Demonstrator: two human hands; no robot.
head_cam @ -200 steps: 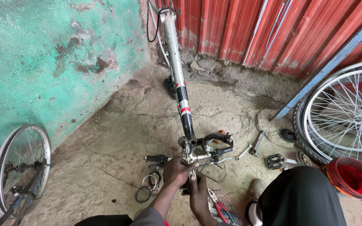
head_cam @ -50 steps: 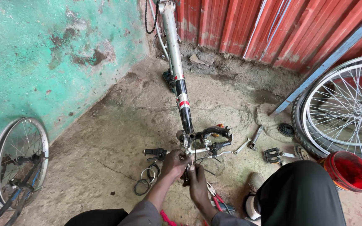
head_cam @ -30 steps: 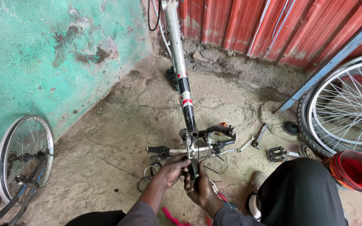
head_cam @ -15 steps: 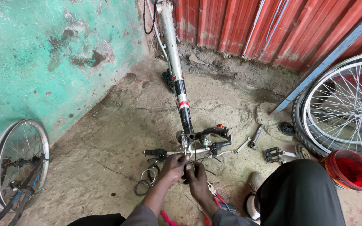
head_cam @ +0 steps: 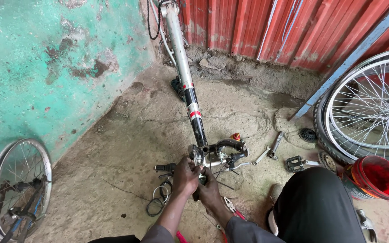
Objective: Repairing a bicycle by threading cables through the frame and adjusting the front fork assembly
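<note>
Steel bicycle frame point(head_cam: 186, 85), left hand point(head_cam: 186, 176), right hand point(head_cam: 210, 189) gripping

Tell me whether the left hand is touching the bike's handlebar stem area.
Touching. The head view shows the left hand wrapped onto the metal parts at the handlebar end of the bicycle frame, with no gap; the right hand presses in beside it.

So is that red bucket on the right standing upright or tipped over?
Tipped. The red bucket leans on the floor by the big spoked wheel, its open mouth facing the camera so its red inside shows. Contents: cannot tell.
</note>
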